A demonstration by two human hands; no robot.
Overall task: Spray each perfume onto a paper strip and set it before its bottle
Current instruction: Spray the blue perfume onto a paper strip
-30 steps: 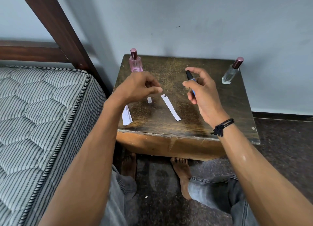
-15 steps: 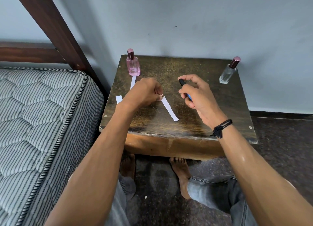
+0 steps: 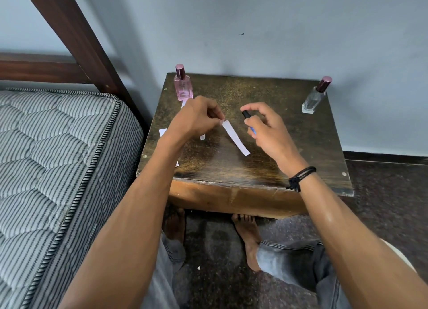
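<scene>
Aim is the main worry here: the left hand has its grip pinched on just the top end of the paper strip, which slants over the middle of the desk, while the right hand has its grip wrapped round a small blue spray vial, black top close to the strip. If the nozzle's off, mist probably hits wood or fingers instead. The floppy strip could swing away too, and the clear cap beside the left wrist looks easy to knock off.
</scene>
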